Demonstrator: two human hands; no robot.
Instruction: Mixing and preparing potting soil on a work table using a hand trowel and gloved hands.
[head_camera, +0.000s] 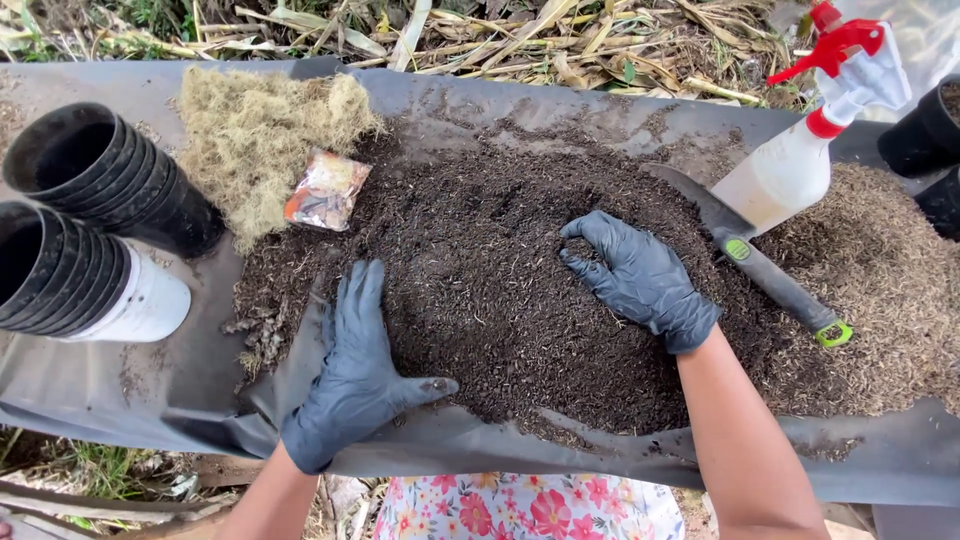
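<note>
A wide heap of dark soil (500, 290) lies on a black plastic sheet (120, 390). My left hand (355, 370), in a dark glove, rests flat on the sheet at the heap's left edge, fingers together and thumb out, holding nothing. My right hand (640, 280), also gloved, sits on top of the heap with its fingers curled into the soil. A hand trowel (760, 260) with a dark handle lies on the soil just right of my right hand.
Two stacks of black nursery pots (90, 220) lie on their sides at the left. Dry fibrous moss (260, 130) and a small packet (326, 190) sit behind the soil. A white spray bottle (800, 150) with red trigger and more pots (925, 140) lie right. Paler husk material (890, 290) sits at right.
</note>
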